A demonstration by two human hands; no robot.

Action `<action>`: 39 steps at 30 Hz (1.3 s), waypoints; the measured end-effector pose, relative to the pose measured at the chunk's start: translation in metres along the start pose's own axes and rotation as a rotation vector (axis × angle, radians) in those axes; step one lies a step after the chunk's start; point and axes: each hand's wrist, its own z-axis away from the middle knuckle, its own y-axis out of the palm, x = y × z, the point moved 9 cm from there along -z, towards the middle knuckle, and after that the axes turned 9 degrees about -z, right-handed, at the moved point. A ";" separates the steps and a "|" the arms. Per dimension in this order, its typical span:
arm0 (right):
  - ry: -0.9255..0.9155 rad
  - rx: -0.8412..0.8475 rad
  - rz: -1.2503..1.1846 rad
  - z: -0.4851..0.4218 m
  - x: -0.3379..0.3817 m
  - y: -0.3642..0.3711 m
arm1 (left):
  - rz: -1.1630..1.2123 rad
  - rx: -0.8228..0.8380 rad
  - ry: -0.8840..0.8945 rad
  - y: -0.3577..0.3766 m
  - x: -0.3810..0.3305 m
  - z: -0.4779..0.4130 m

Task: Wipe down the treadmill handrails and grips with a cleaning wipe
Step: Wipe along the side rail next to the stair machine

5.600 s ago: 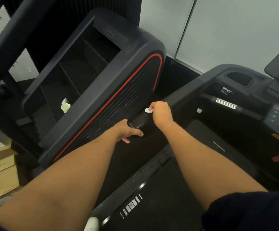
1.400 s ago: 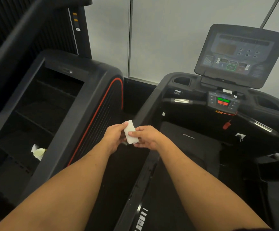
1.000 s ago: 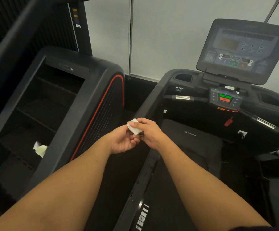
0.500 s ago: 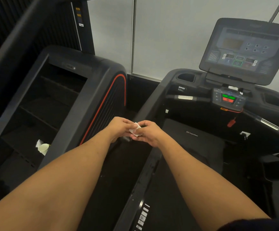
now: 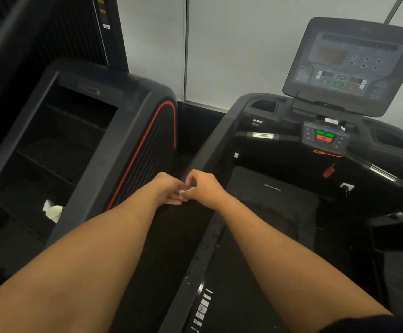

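Two hands, crumpled white wipe (image 5: 188,190)

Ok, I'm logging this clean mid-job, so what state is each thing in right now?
wipe: scrunched small, pinched between both hands
left hand: closed on the wipe
right hand: closed on the wipe
left handrail: no hand on it
console screen: dim, tilted up
paper cup: lying on its side on the stair machine

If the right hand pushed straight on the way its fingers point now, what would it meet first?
The right hand points leftward, so it would meet the left hand first; both already pinch the wipe between them.
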 end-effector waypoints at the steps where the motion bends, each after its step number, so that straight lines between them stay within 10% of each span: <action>1: 0.018 0.003 0.010 0.000 -0.002 0.001 | 0.014 0.003 -0.020 0.000 0.002 -0.001; 14: 0.047 0.032 0.331 -0.004 -0.025 0.033 | -0.077 0.154 0.066 0.009 0.013 -0.008; 21: 0.020 -0.095 0.243 -0.011 -0.029 0.017 | -0.105 0.032 0.166 -0.005 0.003 -0.011; 26: 0.038 -0.190 0.026 -0.025 -0.046 -0.001 | -0.270 -0.360 0.218 -0.039 0.004 -0.018; 31: 0.044 -0.298 0.089 -0.062 -0.057 -0.013 | -0.360 -0.123 0.248 0.002 0.014 -0.034; 39: -0.135 -0.275 0.420 -0.096 -0.042 0.006 | -0.357 -0.203 0.284 0.003 0.028 -0.043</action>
